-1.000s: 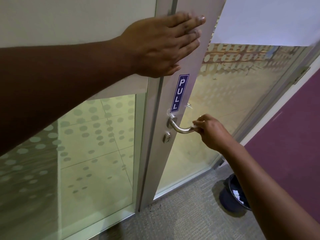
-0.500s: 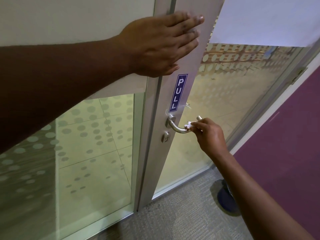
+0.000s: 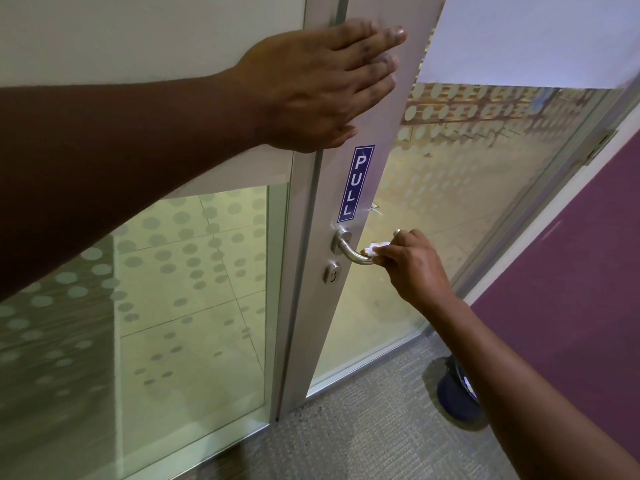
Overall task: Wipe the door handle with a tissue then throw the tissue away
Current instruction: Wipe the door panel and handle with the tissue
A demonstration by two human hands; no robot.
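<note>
A curved silver door handle [image 3: 350,250] sticks out of the door's grey frame below a blue PULL sticker [image 3: 356,183]. My right hand [image 3: 414,266] is closed around the handle's outer part with a small white tissue [image 3: 374,248] pressed against the metal. The tissue shows only as a crumpled bit above my fingers. My left hand [image 3: 318,86] lies flat on the door frame [image 3: 322,323] higher up, fingers stretched and together, holding nothing.
A round keyhole [image 3: 332,273] sits under the handle. A dark bin [image 3: 457,393] stands on the grey carpet at the lower right, partly hidden by my right forearm. A purple wall [image 3: 571,271] runs along the right. Frosted dotted glass fills the door and the side panel.
My right hand has slid with the tissue along the handle towards the door frame. My forearm now covers more of the bin. My left hand has stayed on the frame.
</note>
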